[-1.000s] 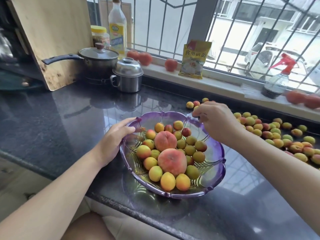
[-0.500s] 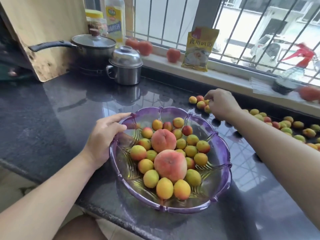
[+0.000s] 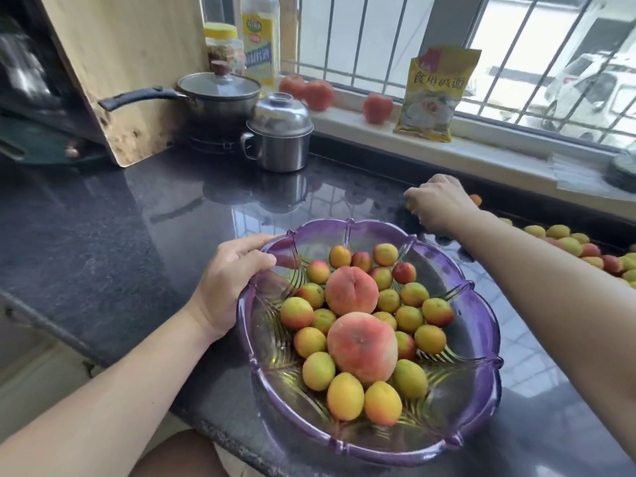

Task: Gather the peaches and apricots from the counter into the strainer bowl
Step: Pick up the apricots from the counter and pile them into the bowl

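A clear purple strainer bowl sits near the counter's front edge. It holds two peaches and several small apricots. My left hand grips the bowl's left rim, thumb over the edge. Beyond the bowl's far right rim, my right hand is down on the counter, its fingers curled round small apricots, one showing yellow at the fingertips. More loose apricots lie in a band along the counter to the right, partly hidden by my right forearm.
A lidded steel pot and a saucepan stand at the back, beside a leaning wooden board. On the window sill are an oil bottle, a yellow packet and red fruit. The black counter ends just below the bowl.
My right hand has moved from above the bowl's far rim out to the apricots behind it and closed on them. My left hand has kept its hold on the rim.
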Tool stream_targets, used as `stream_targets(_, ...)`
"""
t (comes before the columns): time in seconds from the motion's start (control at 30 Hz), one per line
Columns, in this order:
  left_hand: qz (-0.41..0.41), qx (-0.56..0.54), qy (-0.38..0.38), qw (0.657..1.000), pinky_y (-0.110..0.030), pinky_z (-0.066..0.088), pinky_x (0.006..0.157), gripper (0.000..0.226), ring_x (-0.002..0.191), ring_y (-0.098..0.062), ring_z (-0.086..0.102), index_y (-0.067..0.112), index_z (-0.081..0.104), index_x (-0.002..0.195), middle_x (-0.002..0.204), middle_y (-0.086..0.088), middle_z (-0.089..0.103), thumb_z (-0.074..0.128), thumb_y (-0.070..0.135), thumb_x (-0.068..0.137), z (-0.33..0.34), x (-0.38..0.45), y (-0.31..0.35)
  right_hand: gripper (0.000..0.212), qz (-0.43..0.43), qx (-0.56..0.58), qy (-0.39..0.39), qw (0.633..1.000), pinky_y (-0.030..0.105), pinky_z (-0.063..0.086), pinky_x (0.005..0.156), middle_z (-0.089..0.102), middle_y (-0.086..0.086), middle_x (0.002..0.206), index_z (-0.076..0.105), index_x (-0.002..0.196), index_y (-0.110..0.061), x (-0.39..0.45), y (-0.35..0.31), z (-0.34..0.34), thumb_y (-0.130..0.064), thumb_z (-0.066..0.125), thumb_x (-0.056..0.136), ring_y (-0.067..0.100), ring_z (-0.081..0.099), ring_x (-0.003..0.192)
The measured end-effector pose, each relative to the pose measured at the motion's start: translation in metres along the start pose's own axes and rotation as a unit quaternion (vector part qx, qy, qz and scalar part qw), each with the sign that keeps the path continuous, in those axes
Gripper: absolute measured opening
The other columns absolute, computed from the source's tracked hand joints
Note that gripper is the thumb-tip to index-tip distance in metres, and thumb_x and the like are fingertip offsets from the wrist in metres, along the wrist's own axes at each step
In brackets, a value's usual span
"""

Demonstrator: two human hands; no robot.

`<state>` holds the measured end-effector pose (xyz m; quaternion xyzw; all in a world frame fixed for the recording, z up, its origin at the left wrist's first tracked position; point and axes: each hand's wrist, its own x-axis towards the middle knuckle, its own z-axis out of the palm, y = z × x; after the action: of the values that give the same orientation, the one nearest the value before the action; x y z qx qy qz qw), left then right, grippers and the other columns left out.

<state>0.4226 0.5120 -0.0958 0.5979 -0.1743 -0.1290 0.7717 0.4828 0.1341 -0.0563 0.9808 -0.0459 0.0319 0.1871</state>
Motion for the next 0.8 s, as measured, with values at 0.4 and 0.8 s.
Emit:
stream_targets(0.4,0.007,0.014,0.006,1.000,-0.036,0.061,0.077,0.030,0.084,-0.030,0.073,0.009,0.084,0.089,0.095,-0.023,0.077,0.055,0.012,0.080,0.003,-0.001,0.002,0.037,0.122,0.544,0.152,0.816,0.041,0.063,0.070,0.054,0.002,0.121,0.069,0.117,-0.040,-0.145,-0.014,-0.080,-0.015,0.073,0.091,0.023,0.068,0.092)
stream_targets(0.8,0.000,0.031,0.123,0.992,-0.043,0.055,0.094,0.039,0.105,-0.024,0.070,0.014,0.068,0.116,0.110,-0.009,0.076,0.055,0.026,0.082,0.051,-0.082,-0.011,0.022,-0.087,0.449,-0.024,0.889,0.035,0.058,0.078,0.066,-0.016,0.096,0.068,0.112,-0.041,-0.226,0.005,-0.127,-0.029,0.071,0.093,0.011,0.066,0.090)
